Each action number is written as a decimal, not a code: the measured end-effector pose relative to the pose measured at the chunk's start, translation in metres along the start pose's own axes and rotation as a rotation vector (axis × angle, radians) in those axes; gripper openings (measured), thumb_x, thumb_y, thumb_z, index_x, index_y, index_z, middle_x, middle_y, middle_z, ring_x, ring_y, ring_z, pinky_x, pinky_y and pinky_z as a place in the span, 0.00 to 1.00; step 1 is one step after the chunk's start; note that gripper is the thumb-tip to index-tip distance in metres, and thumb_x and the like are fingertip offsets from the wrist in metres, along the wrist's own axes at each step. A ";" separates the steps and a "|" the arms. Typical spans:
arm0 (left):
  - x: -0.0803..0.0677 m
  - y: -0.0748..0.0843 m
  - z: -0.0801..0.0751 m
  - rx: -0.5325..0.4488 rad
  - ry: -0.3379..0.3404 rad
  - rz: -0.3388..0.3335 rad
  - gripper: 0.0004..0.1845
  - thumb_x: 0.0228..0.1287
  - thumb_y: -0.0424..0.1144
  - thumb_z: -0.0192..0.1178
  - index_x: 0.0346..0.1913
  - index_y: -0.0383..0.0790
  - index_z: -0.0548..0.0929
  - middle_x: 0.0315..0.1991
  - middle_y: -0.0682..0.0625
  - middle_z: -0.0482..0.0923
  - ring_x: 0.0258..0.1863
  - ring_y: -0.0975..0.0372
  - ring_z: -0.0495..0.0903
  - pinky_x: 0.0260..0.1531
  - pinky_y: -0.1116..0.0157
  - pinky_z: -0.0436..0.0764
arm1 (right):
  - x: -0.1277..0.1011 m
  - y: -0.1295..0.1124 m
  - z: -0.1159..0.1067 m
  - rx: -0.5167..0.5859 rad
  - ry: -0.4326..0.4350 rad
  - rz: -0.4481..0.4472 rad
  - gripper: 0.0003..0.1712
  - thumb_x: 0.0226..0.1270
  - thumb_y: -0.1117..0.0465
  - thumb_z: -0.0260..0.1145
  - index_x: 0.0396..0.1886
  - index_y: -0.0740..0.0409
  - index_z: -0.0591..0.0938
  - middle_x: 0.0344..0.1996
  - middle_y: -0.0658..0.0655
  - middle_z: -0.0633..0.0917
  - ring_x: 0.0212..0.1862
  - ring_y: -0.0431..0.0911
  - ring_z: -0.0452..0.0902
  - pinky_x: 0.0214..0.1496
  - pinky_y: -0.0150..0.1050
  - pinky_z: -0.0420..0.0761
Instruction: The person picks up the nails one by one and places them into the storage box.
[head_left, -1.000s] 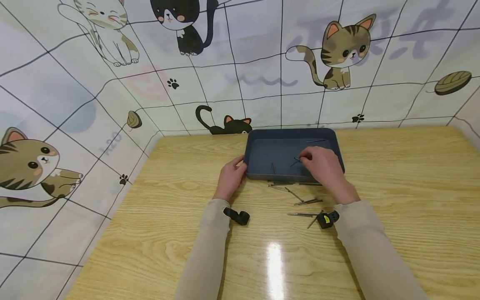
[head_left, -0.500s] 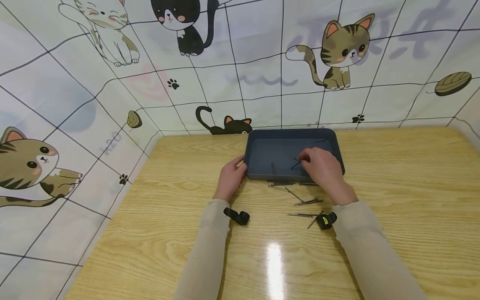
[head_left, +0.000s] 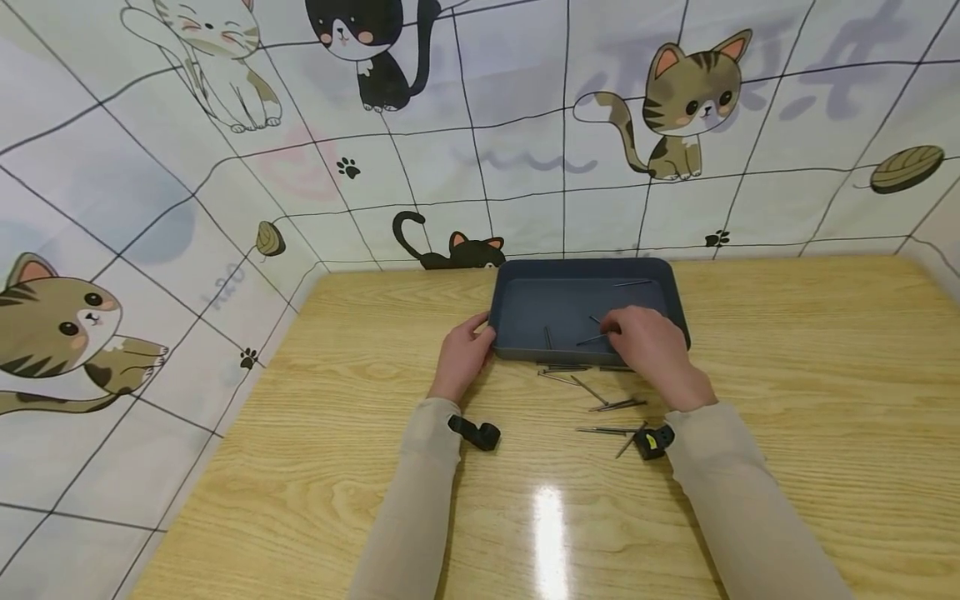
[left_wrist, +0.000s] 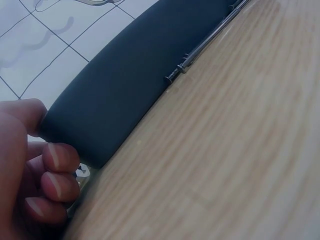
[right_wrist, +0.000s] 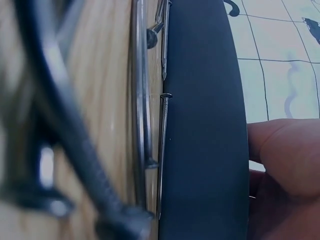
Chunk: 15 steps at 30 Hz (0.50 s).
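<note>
A shallow dark blue-grey tray (head_left: 525, 308) stands at the back of the table by the wall. My left hand (head_left: 465, 354) holds its front left corner, the thumb up at the rim and the other fingers (left_wrist: 57, 185) curled by the outer wall. Inside the tray, my right hand (head_left: 648, 346) pinches a thin metal nail (head_left: 590, 340) low over the floor. The tip of another nail (head_left: 595, 319) shows just beyond those fingertips. One nail (head_left: 547, 337) lies near the front wall and another (head_left: 633, 282) near the back. In the right wrist view the tray wall hides the fingertips.
Several loose nails (head_left: 562, 368) lie along the tray's front wall on the wooden table (head_left: 360, 467). More nails (head_left: 618, 405) are scattered nearer, some beneath the right wrist and its camera (head_left: 651, 442). A cat-print sheet (head_left: 525, 183) covers the wall right behind the tray.
The right hand has dipped slightly toward the front of the tray, and the pinched nail has swung from slanted to nearly level. The left hand stays at the corner.
</note>
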<state>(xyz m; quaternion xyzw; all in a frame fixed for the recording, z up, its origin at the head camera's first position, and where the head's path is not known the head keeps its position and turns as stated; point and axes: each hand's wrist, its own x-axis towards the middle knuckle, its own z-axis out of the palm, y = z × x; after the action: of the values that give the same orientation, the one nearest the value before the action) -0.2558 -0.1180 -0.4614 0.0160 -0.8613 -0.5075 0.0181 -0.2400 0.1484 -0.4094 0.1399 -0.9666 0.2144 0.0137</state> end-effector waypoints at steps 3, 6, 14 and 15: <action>0.000 -0.001 0.000 0.005 -0.002 -0.002 0.23 0.58 0.48 0.46 0.58 0.54 0.72 0.12 0.50 0.71 0.08 0.60 0.66 0.10 0.64 0.64 | 0.000 0.000 0.000 0.000 -0.018 0.007 0.13 0.61 0.65 0.56 0.43 0.58 0.82 0.43 0.61 0.80 0.34 0.53 0.76 0.25 0.43 0.73; 0.001 0.000 0.000 0.008 -0.005 0.001 0.23 0.58 0.48 0.46 0.58 0.54 0.72 0.12 0.50 0.71 0.08 0.60 0.67 0.10 0.64 0.65 | 0.000 0.000 0.000 0.002 -0.031 0.016 0.13 0.61 0.66 0.56 0.44 0.58 0.81 0.42 0.62 0.80 0.33 0.52 0.76 0.24 0.43 0.73; 0.000 0.000 -0.001 0.010 0.001 0.001 0.23 0.59 0.47 0.47 0.58 0.53 0.72 0.12 0.50 0.71 0.08 0.60 0.67 0.10 0.64 0.64 | 0.001 0.002 0.001 0.031 -0.030 -0.006 0.12 0.61 0.67 0.55 0.43 0.62 0.81 0.40 0.63 0.80 0.31 0.51 0.75 0.26 0.42 0.72; 0.000 0.000 -0.001 0.010 0.001 0.000 0.23 0.59 0.47 0.47 0.58 0.53 0.72 0.12 0.50 0.71 0.08 0.60 0.67 0.10 0.64 0.65 | 0.001 0.002 0.001 0.034 -0.028 -0.008 0.12 0.61 0.67 0.55 0.43 0.62 0.81 0.41 0.64 0.79 0.31 0.51 0.75 0.26 0.42 0.72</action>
<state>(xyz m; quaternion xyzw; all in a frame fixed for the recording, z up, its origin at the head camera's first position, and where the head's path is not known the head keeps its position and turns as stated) -0.2561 -0.1188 -0.4609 0.0162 -0.8638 -0.5033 0.0183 -0.2413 0.1496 -0.4113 0.1469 -0.9623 0.2289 -0.0013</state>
